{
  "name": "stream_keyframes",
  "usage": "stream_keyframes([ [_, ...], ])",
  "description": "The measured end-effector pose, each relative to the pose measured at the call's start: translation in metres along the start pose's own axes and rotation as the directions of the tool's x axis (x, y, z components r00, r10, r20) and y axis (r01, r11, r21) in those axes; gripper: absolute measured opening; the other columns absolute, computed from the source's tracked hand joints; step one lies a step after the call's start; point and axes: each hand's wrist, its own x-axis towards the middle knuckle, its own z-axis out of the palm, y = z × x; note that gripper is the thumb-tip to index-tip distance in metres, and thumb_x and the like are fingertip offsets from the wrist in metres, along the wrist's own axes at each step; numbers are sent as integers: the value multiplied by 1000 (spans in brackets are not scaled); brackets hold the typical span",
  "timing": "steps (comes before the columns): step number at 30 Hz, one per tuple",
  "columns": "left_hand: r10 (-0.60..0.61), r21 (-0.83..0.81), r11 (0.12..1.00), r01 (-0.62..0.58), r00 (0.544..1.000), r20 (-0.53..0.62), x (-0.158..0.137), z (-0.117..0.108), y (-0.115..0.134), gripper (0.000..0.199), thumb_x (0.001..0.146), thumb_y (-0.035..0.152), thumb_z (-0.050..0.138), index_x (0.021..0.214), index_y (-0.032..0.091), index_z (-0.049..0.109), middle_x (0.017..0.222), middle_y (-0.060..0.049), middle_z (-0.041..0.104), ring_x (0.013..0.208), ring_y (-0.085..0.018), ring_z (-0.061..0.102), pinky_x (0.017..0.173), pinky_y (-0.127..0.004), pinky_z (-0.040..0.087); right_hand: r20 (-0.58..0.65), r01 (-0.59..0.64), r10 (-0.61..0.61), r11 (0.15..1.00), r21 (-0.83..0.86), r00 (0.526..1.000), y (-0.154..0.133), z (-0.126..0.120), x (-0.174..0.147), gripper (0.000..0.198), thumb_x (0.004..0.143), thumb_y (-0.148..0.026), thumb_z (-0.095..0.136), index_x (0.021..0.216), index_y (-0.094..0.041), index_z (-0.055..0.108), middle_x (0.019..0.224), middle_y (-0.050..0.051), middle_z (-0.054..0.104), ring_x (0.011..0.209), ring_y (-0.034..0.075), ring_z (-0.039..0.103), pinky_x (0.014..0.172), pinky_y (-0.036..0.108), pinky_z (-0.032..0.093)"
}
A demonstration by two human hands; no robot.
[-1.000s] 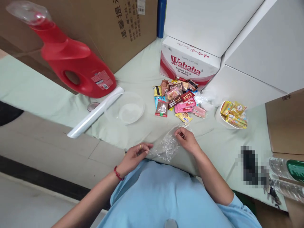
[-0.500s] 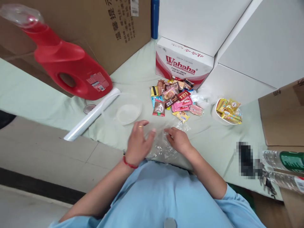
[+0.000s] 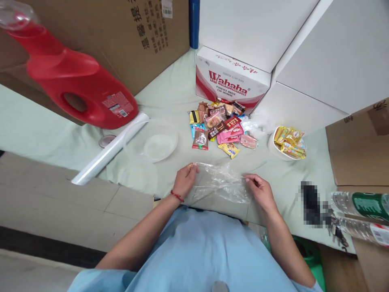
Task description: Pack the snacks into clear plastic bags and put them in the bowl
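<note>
A thin clear plastic bag is stretched sideways between my two hands, just above the near edge of the table. My left hand pinches its left end, thumb against fingers, with a red cord on the wrist. At the opposite end, my right hand pinches the bag's upper right corner. Beyond the bag lies a pile of wrapped snacks. A yellow snack packet at the front of the pile is closest to the bag.
A translucent round plastic bowl and a white film roll lie left, beside a red jug. Behind the snacks stands a Wahaha carton. Rightward are a white tub with yellow packets, keys and plastic bottles.
My right hand has moved right, drawing the crumpled bag out wide. My left hand, apart from the bag before, has closed on its left end. The view has shifted slightly.
</note>
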Motion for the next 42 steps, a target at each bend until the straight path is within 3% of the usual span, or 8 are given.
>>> stream_keyframes([
  [5,9,-28,1000,-8,998,55,-1,5,4,46,97,51,36,71,23,61,58,2,57,63,-18,57,63,-29,42,113,120,-96,965,-231,989,7,-25,-7,47,86,-55,71,120,-24,73,109,10,72,97,27,64,85,41,54],
  [10,64,18,998,-67,989,132,-11,17,14,51,98,57,35,75,23,65,62,1,63,66,-20,61,67,-31,43,181,348,-305,885,-310,935,-22,-1,14,41,89,-49,71,123,-27,70,127,11,68,121,31,57,108,50,45],
  [14,59,49,997,-67,985,163,-20,10,10,53,99,58,32,81,23,69,64,0,64,70,-22,64,69,-31,45,19,221,-220,970,-101,975,-27,23,40,29,97,-47,53,95,-23,69,99,8,71,96,24,66,91,40,53],
  [19,-3,187,982,-11,997,77,-34,-23,-10,50,97,60,38,100,22,71,74,-2,65,73,-23,65,72,-35,51,-93,6,15,974,225,996,-25,23,48,35,94,-59,52,89,-24,56,81,2,67,65,19,61,61,32,54],
  [25,284,353,899,-261,959,-16,-30,-46,-11,58,89,57,59,133,19,59,125,-15,64,119,-32,60,106,-50,49,-13,79,-78,981,179,997,-30,21,40,41,96,-65,50,88,-25,56,76,1,66,60,16,59,59,29,51],
  [32,358,515,786,-342,931,71,17,-10,29,54,86,33,67,138,20,57,138,-19,59,128,-37,56,106,-53,45,24,92,-96,988,124,995,-29,25,36,44,96,-67,48,88,-25,56,74,0,66,60,17,60,61,30,52],
  [38,144,220,958,-185,971,193,23,6,13,46,83,24,60,129,20,57,86,-2,68,80,-22,69,80,-35,53,-163,-3,34,983,183,986,-18,15,30,46,93,-71,49,93,-26,53,81,0,67,51,15,58,45,27,46],
  [42,80,-126,990,-60,985,153,20,-5,-3,41,83,37,61,120,20,55,83,3,62,57,-13,60,60,-28,50,-284,-18,58,990,143,957,2,9,31,43,94,-68,48,92,-26,52,71,-4,62,47,13,53,47,26,44],
])
